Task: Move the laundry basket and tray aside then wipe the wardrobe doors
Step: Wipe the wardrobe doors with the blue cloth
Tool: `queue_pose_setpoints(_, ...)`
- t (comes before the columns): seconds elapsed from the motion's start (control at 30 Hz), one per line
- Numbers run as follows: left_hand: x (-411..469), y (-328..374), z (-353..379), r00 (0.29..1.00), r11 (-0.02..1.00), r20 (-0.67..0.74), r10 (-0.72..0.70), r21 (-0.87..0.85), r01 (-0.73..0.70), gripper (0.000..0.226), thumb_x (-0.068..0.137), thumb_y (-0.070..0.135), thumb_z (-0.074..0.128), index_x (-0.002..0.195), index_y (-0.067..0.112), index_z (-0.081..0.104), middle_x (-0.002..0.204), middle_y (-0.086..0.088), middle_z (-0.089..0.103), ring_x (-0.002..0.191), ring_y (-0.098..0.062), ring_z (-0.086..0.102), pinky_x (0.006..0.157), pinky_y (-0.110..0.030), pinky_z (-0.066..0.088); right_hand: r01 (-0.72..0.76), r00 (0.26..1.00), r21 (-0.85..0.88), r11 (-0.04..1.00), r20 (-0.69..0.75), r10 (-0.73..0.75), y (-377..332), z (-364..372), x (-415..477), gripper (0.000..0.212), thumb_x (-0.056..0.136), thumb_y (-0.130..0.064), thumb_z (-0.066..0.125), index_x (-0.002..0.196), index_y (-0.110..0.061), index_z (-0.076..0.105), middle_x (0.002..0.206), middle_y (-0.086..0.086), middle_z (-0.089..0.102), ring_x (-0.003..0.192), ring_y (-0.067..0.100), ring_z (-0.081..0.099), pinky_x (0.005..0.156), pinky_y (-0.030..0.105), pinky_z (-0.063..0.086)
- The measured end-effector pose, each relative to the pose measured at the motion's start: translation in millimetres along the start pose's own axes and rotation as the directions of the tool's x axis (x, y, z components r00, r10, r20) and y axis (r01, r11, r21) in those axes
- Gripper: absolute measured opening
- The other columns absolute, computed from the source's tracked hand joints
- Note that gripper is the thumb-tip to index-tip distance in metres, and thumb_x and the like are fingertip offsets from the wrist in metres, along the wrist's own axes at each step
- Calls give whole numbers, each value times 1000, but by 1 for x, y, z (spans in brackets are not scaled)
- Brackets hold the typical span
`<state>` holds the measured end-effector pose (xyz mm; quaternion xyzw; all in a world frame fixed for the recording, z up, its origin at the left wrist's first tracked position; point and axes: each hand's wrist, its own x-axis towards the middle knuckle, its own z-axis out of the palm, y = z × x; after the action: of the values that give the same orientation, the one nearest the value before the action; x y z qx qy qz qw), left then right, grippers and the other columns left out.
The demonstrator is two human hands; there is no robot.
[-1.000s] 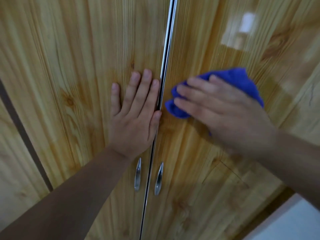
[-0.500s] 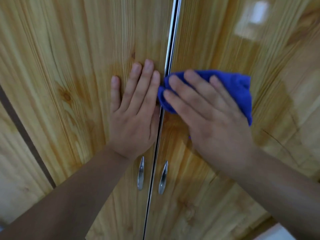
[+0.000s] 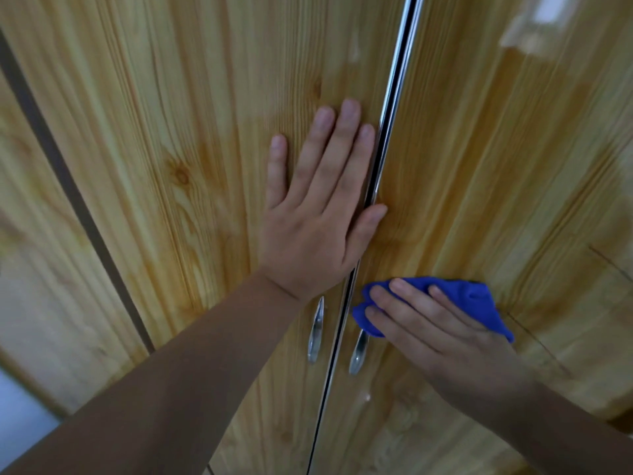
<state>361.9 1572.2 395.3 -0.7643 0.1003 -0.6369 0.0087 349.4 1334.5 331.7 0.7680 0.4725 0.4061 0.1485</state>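
Head cam, close up: my left hand point(image 3: 311, 231) is flat on the left door point(image 3: 171, 166), fingers point(image 3: 342, 149) straight, holding nothing, thumb lying over the chrome seam point(image 3: 394, 97). My right hand point(image 3: 452, 351) has its fingers laid straight over the blue cloth point(image 3: 476, 296), pressing it to the right door point(image 3: 496, 166) just beside the handle point(image 3: 358, 351), lower down than the left hand.

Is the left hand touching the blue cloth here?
Apart. Head view: the left hand lies flat higher up; the chrome strip and bare right door show between it and the blue cloth.
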Motion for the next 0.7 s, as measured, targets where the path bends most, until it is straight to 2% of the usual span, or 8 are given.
queue_pose_setpoints(0.13, -3, -3, 1, 1000, 1000, -9, -2, 24, 2, 66, 109, 42, 35, 163, 4, 27, 167, -17, 35, 160, -24, 17, 129, -55, 13, -3, 997, -67, 998, -73, -1, 35, -26, 15, 50, 103, -3, 39, 151, -15, 50, 161, 3, 40, 150, 20, 31, 128, 35, 13)
queue_pose_setpoints(0.23, -4, -3, 2, 1000, 1000, -12, 7, 27, -7, 67, 110, 42, 37, 164, 6, 22, 171, -8, 23, 161, -23, 12, 130, -55, 11, -33, 987, -80, 996, -158, 20, 78, -55, 36, 53, 101, -8, 46, 153, -17, 46, 162, 3, 39, 152, 22, 30, 129, 37, 11)
queue_pose_setpoints(0.3, -4, -2, 1, 1000, 1000, -12, 10, 22, -9, 67, 109, 42, 37, 164, 6, 23, 171, -5, 17, 160, -24, 13, 130, -54, 10, -54, 972, -85, 995, -234, 33, 107, -73, 52, 53, 100, -8, 48, 152, -15, 48, 161, 5, 41, 151, 24, 33, 128, 39, 14)
queue_pose_setpoints(0.4, -4, -1, -2, 1000, 1000, -7, 14, 18, -14, 67, 109, 41, 39, 164, 6, 23, 170, -8, 17, 160, -25, 14, 129, -54, 10, -103, 948, -119, 988, -311, 61, 150, -100, 68, 46, 105, -12, 45, 151, -15, 48, 160, 5, 42, 149, 26, 36, 126, 43, 20)
queue_pose_setpoints(0.47, -5, -4, -3, 1000, 1000, -5, 18, 19, -18, 68, 109, 41, 40, 165, 6, 22, 171, -11, 16, 161, -26, 13, 129, -55, 10, -153, 930, -78, 985, -348, 116, 174, -118, 74, 41, 109, -14, 40, 150, -14, 47, 157, -1, 39, 146, 29, 41, 123, 49, 28)
queue_pose_setpoints(0.53, -8, -6, -2, 1000, 1000, -2, 6, -5, -6, 69, 108, 41, 41, 166, 8, 21, 174, -7, 13, 162, -27, 14, 129, -56, 10, -188, 905, -3, 982, -389, 173, 186, -133, 77, 39, 109, -12, 39, 146, -10, 51, 149, -2, 45, 138, 30, 50, 116, 50, 37)
queue_pose_setpoints(0.6, -11, -5, 0, 1000, 999, 6, -16, -44, 16, 70, 108, 42, 41, 167, 11, 18, 176, -2, 9, 162, -28, 13, 127, -64, 15, -236, 871, 25, 971, -437, 223, 184, -139, 77, 38, 108, -11, 41, 142, -8, 58, 144, 4, 57, 134, 29, 54, 114, 48, 38)
queue_pose_setpoints(0.7, -14, -6, 3, 996, 992, 71, -55, -110, 62, 72, 108, 42, 38, 168, 16, 10, 176, -1, 5, 162, -34, 15, 115, -78, 28, -336, 816, 63, 940, -479, 324, 162, -124, 69, 40, 105, -5, 46, 142, -11, 59, 149, 8, 55, 143, 29, 46, 123, 49, 26)
